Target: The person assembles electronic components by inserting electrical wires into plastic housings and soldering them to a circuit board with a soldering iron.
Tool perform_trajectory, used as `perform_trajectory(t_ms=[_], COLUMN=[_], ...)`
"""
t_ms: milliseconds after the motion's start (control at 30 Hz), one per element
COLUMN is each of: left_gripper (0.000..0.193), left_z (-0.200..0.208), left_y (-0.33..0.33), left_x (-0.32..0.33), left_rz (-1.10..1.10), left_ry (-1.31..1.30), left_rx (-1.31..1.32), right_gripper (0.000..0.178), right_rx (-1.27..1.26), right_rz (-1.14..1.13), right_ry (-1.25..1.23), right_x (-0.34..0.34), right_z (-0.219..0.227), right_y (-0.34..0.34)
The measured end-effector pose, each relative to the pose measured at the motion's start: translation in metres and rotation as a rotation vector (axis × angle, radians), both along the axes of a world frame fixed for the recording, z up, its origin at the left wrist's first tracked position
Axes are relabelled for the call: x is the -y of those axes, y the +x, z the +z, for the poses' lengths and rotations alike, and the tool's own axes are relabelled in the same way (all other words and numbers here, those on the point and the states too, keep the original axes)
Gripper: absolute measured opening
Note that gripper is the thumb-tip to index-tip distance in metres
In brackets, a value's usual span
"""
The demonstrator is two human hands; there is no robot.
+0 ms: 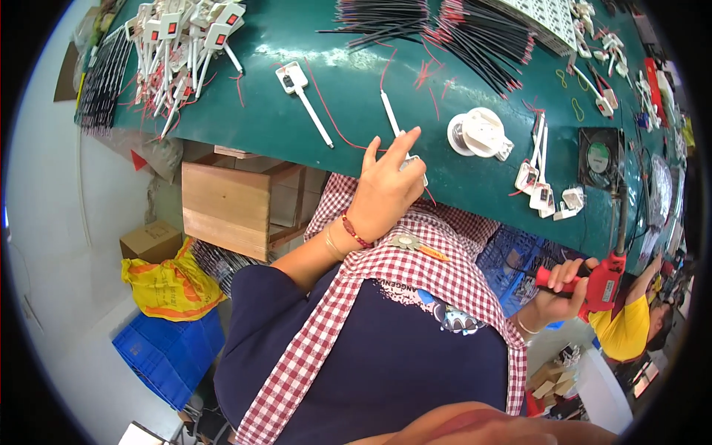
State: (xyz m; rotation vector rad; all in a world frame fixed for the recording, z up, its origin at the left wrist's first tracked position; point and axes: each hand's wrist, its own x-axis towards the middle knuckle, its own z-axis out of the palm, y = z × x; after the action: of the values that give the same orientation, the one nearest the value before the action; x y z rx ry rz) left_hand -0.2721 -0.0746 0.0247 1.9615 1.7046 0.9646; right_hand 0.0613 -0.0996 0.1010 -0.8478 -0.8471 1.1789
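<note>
My left hand (389, 178) is over a white switch piece with a thin stem (390, 111), at the table's near edge. Thumb and forefinger stick out while the other fingers curl over the piece's head, partly hiding it. A red wire trails beside it. On the right, my right hand (561, 289) is wrapped round the handle of a red soldering gun (604, 285), whose long metal barrel points up over the table edge. To the left of my left hand lies another white switch piece (293, 78). A white spool (480, 133) stands to its right.
A heap of white switch pieces (182, 44) covers the green table (289, 137) at far left. Bundles of black wires (475, 37) lie at the back. Several finished-looking pieces (541, 167) and a small black fan (601, 157) sit right. A person in a yellow top (623, 330) is beyond.
</note>
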Motion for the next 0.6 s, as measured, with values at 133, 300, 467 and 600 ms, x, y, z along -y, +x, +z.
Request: perform_trajectory(t_ms=[133,300,467,600], left_gripper=[0.009,0.002,0.004,0.005], left_z=[0.002,0.006,0.004,0.007], left_y=[-0.009,-0.015,-0.018,-0.016], left_x=[-0.003,-0.01,-0.01,-0.01], left_rz=[0.014,0.055,-0.007,-0.016], left_ry=[-0.054,-0.098,-0.161,-0.26], left_rx=[0.102,0.268,0.375,0.551], right_gripper=[0.035,0.034,0.033,0.032], right_rx=[-0.06,-0.07,-0.072,-0.063], right_rz=[-0.077,-0.118,-0.127,-0.164], right_ry=[0.035,0.052,0.06,0.074], right_x=[0.003,0.002,0.002,0.005], right_z=[-0.008,-0.009,-0.011,-0.011], right_y=[0.023,0.026,0.034,0.053])
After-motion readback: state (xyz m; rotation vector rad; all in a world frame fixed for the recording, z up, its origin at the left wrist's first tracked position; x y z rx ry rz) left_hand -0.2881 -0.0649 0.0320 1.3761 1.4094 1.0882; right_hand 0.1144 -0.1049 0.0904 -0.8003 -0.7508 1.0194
